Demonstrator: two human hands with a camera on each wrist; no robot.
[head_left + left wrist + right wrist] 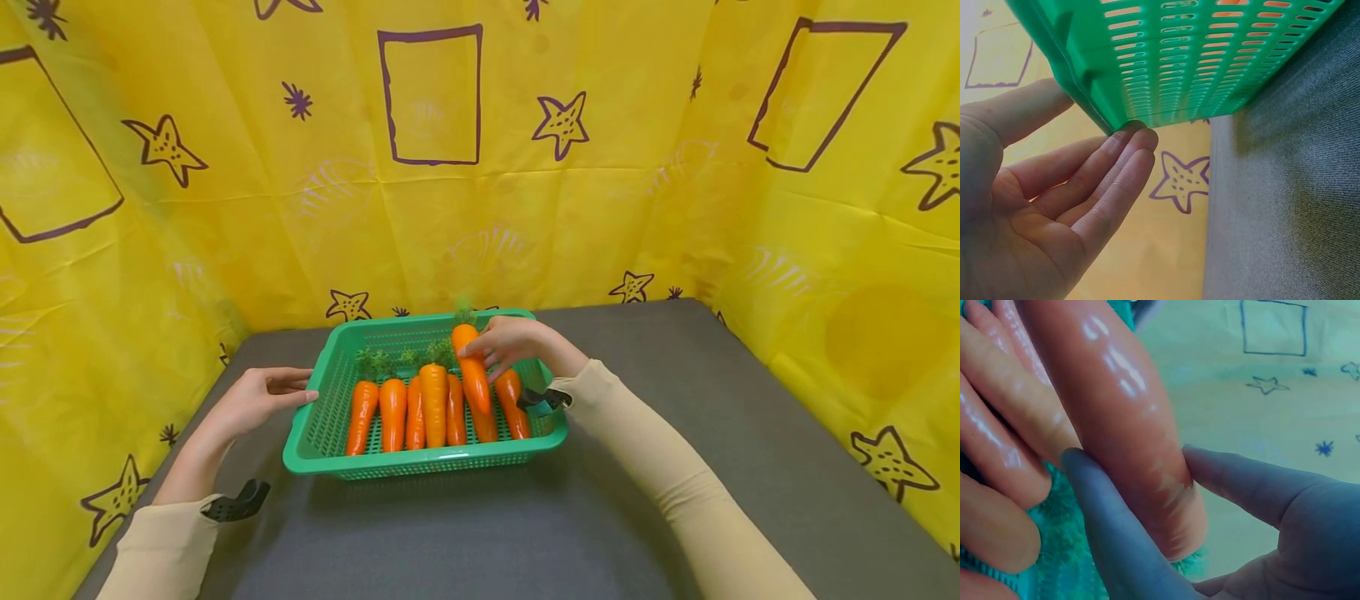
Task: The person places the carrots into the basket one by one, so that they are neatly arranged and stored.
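A green plastic basket [442,457] with slotted walls holds several orange carrots [433,404] lying in a row, their leafy green tops toward the far side. My right hand [513,340] pinches one carrot [472,371] near its leafy end, above the others. In the right wrist view, thumb and finger press on opposite sides of this carrot [1129,419]. At the basket's left side, my left hand [251,402] holds the rim between thumb and fingers. The left wrist view shows the fingertips [1138,140] against the underside of the basket's rim.
The basket stands on a dark grey tabletop [420,533]. Yellow cloth [480,217] printed with stars and frames hangs behind the table and along both sides. Black wrist straps [238,502] sit over beige sleeves.
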